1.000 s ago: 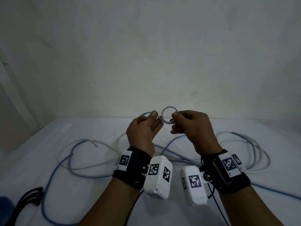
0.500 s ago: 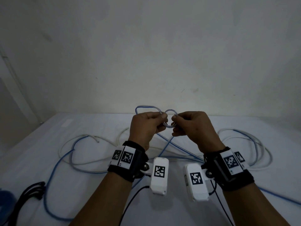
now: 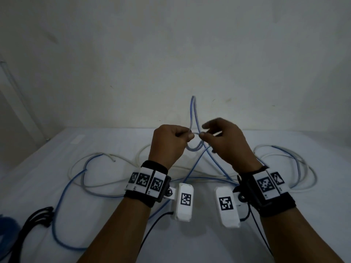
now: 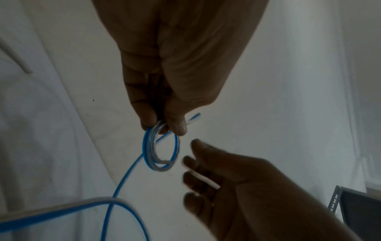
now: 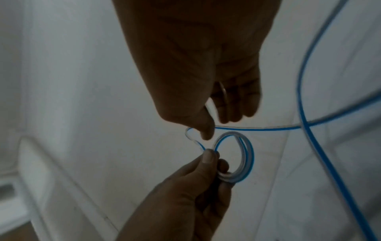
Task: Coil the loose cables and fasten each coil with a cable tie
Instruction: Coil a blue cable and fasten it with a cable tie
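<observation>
Since a second before, a tall cable (image 3: 193,111) loop had risen above both hands. Left hand (image 3: 167,143) fingers (image 4: 175,124) pinched the small coil (image 4: 161,151), which hung just below them. Right hand (image 3: 224,141) thumb and finger pinched the cable beside the coil, other fingers loose. More cable lay on the desk (image 3: 57,168).

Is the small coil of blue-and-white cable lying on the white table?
No, the left hand pinches the small blue-and-white cable coil in the air above the white table.
</observation>
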